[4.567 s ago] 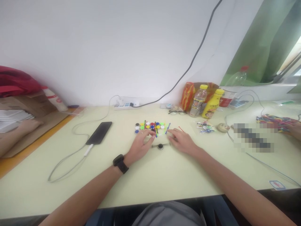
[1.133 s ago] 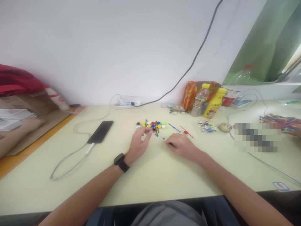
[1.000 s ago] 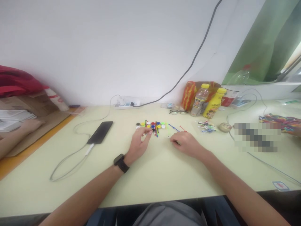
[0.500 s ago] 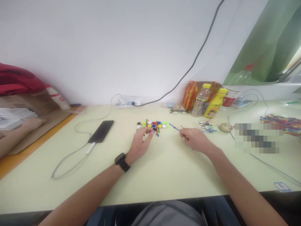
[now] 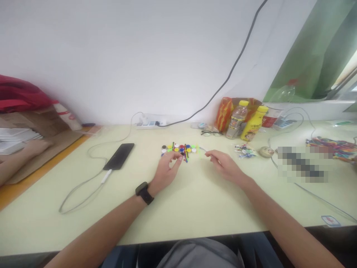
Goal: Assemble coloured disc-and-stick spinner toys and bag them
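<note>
Small round discs [image 5: 176, 146] in white, yellow, red, blue, black and green lie grouped on the table, with thin coloured sticks [image 5: 186, 150] among them. My left hand [image 5: 166, 169] rests at the near edge of this group, thumb and forefinger drawn together; what is between the fingertips, if anything, is too small to make out. To the right of the discs, my right hand [image 5: 224, 166] has its fingers curled and pinched at the end of a thin greyish stick [image 5: 202, 149], which points left toward the group and looks blurred.
Right of my right hand lies a clear bag of small pieces [image 5: 244, 150]. Behind stand two bottles [image 5: 252, 124] and folded glasses [image 5: 212, 133]. A phone [image 5: 119, 156] on a cable lies left. Colourful threads [image 5: 334, 147] lie far right. Another person's arm [image 5: 25, 160] is far left.
My right hand has moved left, closer to the discs. The blue and red sticks seen by it earlier no longer show; a thin greyish one does. My left hand stays put.
</note>
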A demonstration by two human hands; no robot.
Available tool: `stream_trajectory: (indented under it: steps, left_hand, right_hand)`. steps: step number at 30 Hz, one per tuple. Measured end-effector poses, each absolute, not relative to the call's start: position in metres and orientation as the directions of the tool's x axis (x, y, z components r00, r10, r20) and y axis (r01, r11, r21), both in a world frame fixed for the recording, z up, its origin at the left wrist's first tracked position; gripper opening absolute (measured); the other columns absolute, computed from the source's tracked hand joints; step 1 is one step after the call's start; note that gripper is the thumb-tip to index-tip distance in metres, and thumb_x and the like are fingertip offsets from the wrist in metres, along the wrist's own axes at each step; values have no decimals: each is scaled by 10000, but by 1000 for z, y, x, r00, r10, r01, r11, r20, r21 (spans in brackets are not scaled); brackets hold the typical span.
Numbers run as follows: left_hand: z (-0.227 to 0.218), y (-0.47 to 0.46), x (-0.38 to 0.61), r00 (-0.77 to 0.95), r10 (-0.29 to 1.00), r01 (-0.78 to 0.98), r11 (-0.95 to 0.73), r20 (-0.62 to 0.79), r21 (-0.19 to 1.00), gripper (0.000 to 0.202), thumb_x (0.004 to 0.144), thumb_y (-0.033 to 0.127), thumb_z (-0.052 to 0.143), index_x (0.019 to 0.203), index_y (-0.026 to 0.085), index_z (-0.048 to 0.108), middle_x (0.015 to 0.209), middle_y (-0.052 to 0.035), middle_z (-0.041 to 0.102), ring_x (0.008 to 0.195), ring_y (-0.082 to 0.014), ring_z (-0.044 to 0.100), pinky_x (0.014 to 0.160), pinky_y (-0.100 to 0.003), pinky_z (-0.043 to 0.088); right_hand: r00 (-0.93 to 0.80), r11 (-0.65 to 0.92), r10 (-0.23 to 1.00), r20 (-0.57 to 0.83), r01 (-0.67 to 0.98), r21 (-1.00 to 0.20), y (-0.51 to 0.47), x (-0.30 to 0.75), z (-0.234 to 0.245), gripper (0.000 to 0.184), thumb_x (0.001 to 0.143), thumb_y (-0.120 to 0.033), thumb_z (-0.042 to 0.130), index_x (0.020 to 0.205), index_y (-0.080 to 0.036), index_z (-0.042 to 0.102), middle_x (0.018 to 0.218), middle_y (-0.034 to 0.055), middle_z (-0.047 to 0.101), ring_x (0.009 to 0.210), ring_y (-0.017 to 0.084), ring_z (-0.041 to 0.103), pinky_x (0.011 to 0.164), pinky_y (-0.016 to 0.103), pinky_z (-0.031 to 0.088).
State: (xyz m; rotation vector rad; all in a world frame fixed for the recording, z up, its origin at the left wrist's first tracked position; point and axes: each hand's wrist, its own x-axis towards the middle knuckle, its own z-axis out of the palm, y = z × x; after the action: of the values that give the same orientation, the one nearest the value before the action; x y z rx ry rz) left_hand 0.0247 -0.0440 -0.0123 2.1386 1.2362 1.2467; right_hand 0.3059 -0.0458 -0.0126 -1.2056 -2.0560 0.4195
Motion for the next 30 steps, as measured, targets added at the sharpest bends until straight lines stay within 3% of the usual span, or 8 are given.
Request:
stream_trajectory:
  steps: [6,10,16,21,30]
  left_hand:
    - [-14,-43,26,245,828,494,-554,505,670,156,1032,303,552,1002,237,689,1046,-23,729,971,-203,624,818,-350,452]
    - [-14,-43,28,245,826,493,-557,508,668,154,1030,297,553,999,234,690,1035,-23,730,960,-201,625,820,-350,453]
    - [-13,-45,27,247,824,491,-560,509,668,154,1026,296,555,998,230,692,1030,-27,732,943,-200,626,827,-355,458]
    - [-13,-45,26,238,827,486,-555,508,675,151,1023,297,555,999,231,688,1033,-28,731,936,-199,626,814,-351,460]
    - [-12,-47,25,249,820,485,-566,516,667,133,1020,274,559,1004,241,687,1026,-16,727,916,-190,623,815,-343,462]
  right_hand:
    - [-240,462,887,395,514,-723,-41,278,-29,258,1017,-219,371,1078,-212,622,933,61,683,827,205,647,755,331,484]
    - [-227,410,911,344,412,-814,-40,267,-35,257,1028,-266,376,1117,-214,612,971,57,667,718,176,604,672,308,465]
    - [-196,380,925,325,486,-787,-40,272,-35,226,983,-259,433,1051,-207,642,905,42,676,723,182,586,674,305,429]
    - [-33,272,951,308,561,-782,-37,287,-34,199,885,-226,479,892,-206,677,777,21,674,676,185,591,656,302,404]
    - [122,281,925,360,418,-864,-25,311,-28,221,836,-241,452,790,-201,664,711,22,638,641,182,566,609,289,416]
